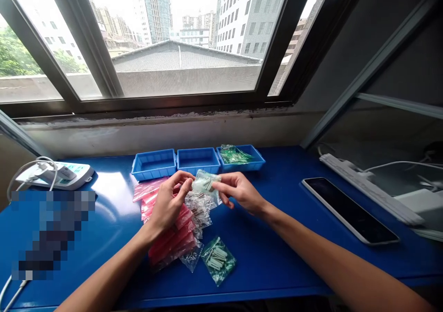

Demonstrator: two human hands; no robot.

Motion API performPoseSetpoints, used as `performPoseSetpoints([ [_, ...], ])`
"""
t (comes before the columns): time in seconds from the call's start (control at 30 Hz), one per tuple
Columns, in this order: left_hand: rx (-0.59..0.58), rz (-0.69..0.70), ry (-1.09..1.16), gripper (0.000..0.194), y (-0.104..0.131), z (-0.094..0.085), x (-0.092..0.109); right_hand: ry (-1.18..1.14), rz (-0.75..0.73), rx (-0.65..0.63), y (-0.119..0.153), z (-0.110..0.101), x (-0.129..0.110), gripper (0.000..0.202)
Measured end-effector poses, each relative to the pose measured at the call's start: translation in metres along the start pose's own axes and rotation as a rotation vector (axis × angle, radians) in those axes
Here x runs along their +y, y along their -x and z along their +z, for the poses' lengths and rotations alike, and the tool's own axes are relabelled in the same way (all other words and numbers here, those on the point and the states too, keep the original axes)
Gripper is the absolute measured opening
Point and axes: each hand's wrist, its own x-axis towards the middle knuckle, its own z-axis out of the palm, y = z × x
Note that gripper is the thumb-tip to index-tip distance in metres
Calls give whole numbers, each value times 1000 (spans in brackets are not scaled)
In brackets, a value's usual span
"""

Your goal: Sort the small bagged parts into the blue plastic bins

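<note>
Between my hands, above the table, is a small translucent plastic bag [203, 182] with little pale parts in it. My right hand [242, 193] pinches its right side between thumb and fingers. At its left edge, the thumb and forefinger of my left hand [171, 200] are closed on the plastic. Under my left hand lies a pile of red plastic bags [173, 240], partly hidden by the hand and forearm. Clear bags [200, 213] with small metal parts overlap the pile. Nearer me, a green-tinted bag [218, 260] of pale peg-like pieces lies flat on the table.
Three blue bins stand in a row at the back: a left bin [154, 172], a middle bin [198, 168] and a right bin [258, 165] holding green bags [235, 155]. A phone [349, 209] lies right, near a power strip [370, 189]. Another power strip [78, 176] with cables sits left.
</note>
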Motion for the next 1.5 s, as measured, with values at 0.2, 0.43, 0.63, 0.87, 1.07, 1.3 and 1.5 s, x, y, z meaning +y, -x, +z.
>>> performPoseSetpoints([
  [0.2,-54,-7,-17,27,0,-1,2,-292,-45,549,-9,-16,-4,52],
  [0.43,-94,-23,-43,30,0,0,3,-239,-83,523,-7,-18,-5,52],
  [0.63,-82,-11,-30,31,0,0,2,516,13,-392,13,-8,-21,36],
  [0.87,-87,-10,-49,31,0,1,0,1066,127,-607,22,5,-23,41],
  [1.07,-96,4,-66,31,0,1,0,902,141,-669,19,-1,-22,20],
  [1.3,-116,11,-66,31,0,2,2,785,121,-678,18,-4,-26,38],
  [1.5,-145,10,-61,29,1,2,0,952,114,-701,23,8,-20,26],
])
